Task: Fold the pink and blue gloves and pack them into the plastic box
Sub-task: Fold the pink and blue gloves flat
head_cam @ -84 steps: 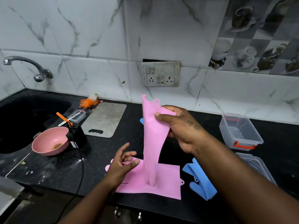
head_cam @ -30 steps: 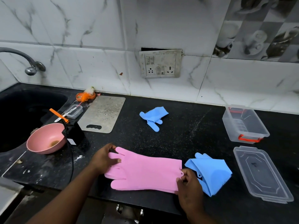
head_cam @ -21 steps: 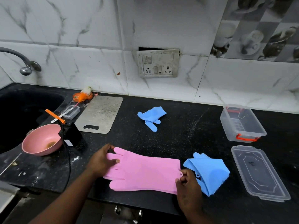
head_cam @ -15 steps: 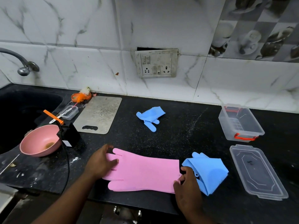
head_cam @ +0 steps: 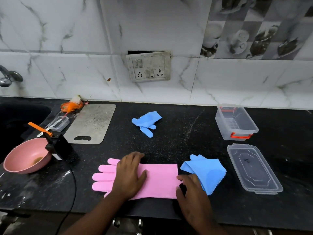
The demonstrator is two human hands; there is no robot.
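While the left hand point(head_cam: 130, 175) lies flat and open on the smooth pink glove point(head_cam: 159, 180), stretched along the bench point(head_cam: 177, 133) between both hands, the right hand point(head_cam: 193, 195) meets its cuff, grip unclear.

Two arms of a person show, both unclothed from the hands back to where the lower edge of the view cuts them off. The left hand point(head_cam: 129, 177) is bare, its back and knuckles towards the camera, with four fingers and the thumb all in sight. The left forearm point(head_cam: 94, 216) behind it is bare and looks slim. The right hand point(head_cam: 191, 192) is bare as well, also seen from the back. The right forearm point(head_cam: 208, 223) is bare and looks broader, being nearer the lens
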